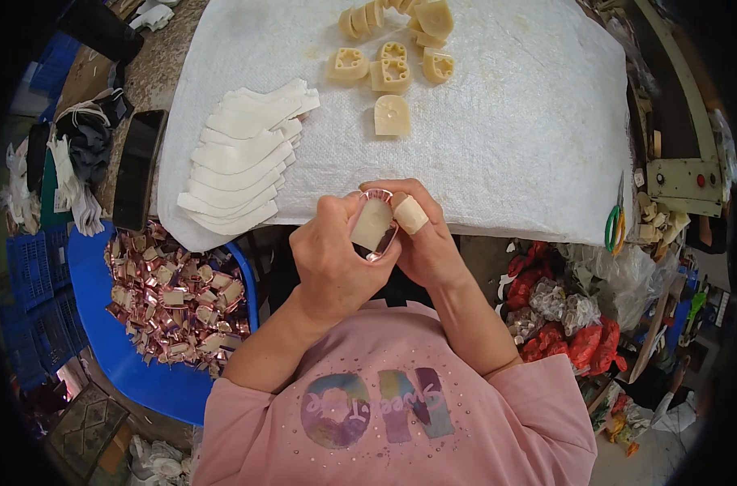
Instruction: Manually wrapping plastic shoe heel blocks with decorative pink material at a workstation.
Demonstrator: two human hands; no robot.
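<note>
Both hands meet at the table's near edge around one small shoe heel, with a beige face and a shiny pink metallic wrap folded round its rim. My left hand grips it from the left, fingers curled. On the other side, my right hand holds the rim; its thumb carries a beige tape wrapping. Some fingertips are hidden behind the heel. Farther off lies a bare beige heel, with several more beige heels behind it, some showing hollow undersides. To the left, white cut pieces overlap in a fanned stack.
A white woven sheet covers the table. At lower left, a blue tub holds many pink metallic-wrapped heels. A dark phone lies by the left edge. Green-handled scissors rest at the right edge, above red and clear bags.
</note>
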